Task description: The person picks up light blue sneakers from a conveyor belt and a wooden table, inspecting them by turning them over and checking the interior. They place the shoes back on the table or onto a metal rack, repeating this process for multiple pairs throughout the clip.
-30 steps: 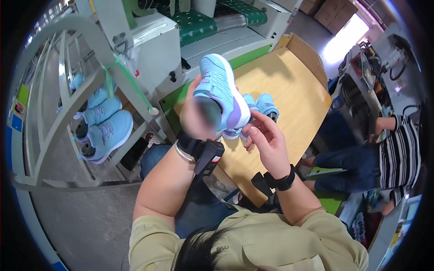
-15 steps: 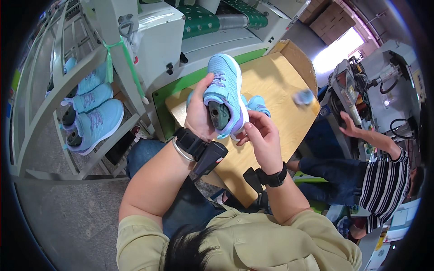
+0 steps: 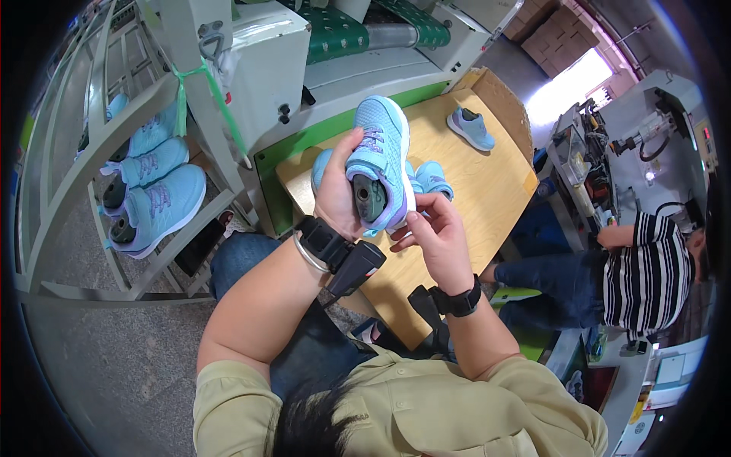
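Two raised forearms meet over wooden table (image 3: 487, 190) | left hand (image 3: 339, 199) wraps light blue shoe (image 3: 381, 164), toe pointing up and away, long axis near upright | right hand (image 3: 434, 232) pinches its heel edge | more shoes on rack (image 3: 145, 183), grey floor.

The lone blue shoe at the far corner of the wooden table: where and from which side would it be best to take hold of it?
Probably at the heel, around the open collar. The lone shoe lies flat on its sole on the wooden table, apart from the other shoes, with bare table all around it. Coming down from above, fingers on both sides of the narrow heel should give a firm grip.
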Tool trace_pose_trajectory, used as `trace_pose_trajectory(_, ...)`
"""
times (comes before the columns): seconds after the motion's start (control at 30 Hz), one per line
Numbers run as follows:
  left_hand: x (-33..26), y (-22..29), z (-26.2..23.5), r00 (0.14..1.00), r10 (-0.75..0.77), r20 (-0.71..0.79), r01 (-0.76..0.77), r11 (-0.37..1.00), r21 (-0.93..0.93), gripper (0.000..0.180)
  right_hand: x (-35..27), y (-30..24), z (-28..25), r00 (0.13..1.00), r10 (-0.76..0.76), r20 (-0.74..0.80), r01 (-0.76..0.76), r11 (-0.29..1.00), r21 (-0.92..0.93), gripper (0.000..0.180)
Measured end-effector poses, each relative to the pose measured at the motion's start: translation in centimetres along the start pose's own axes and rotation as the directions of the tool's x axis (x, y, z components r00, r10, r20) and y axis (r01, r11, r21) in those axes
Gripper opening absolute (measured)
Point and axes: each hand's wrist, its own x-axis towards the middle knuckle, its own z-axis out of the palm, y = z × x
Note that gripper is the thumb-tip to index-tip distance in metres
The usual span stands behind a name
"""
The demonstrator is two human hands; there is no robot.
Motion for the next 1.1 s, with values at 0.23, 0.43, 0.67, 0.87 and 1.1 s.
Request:
trace_pose_trajectory(0.23, -0.2, -1.1, 0.3, 0.996, 0.037, -0.075, -0.035, 0.999, 0.025, 0.052, 0.2, 0.9, -0.4, 0.997, 0.081, 0.014, -0.082, 0.997, 0.013, 0.018)
trace_pose_trajectory(0.43, 0.0, -1.8, 1.5, 0.986, 0.101, -0.134, -0.077, 0.982, 0.171, 0.048, 0.0, 0.8, -3.1, 0.965, -0.263, -0.018, 0.235, 0.892, -0.386, 0.055)
trace_pose_trajectory(0.67, 0.5, -8.0, 1.8, 0.969, -0.098, 0.225, -0.004, 0.911, 0.411, 0.063, -1.0, -0.1, -6.4, 0.914, -0.325, -0.244, 0.258, 0.927, -0.272, 0.08)
trace_pose_trajectory(0.87, 3.4, -6.9, -0.2, 0.898, 0.08, 0.433, -0.425, -0.096, 0.9, 0.063, -0.8, 6.5, -14.0, 0.846, -0.224, -0.484, 0.016, 0.917, -0.398, 0.074)
trace_pose_trajectory(1.1, 3.8, -7.4, -2.4, 0.972, 0.024, 0.235, -0.202, -0.435, 0.878, 0.056, 6.6, 4.3, -20.8, 0.954, 0.167, -0.25, -0.274, 0.826, -0.492, 0.056)
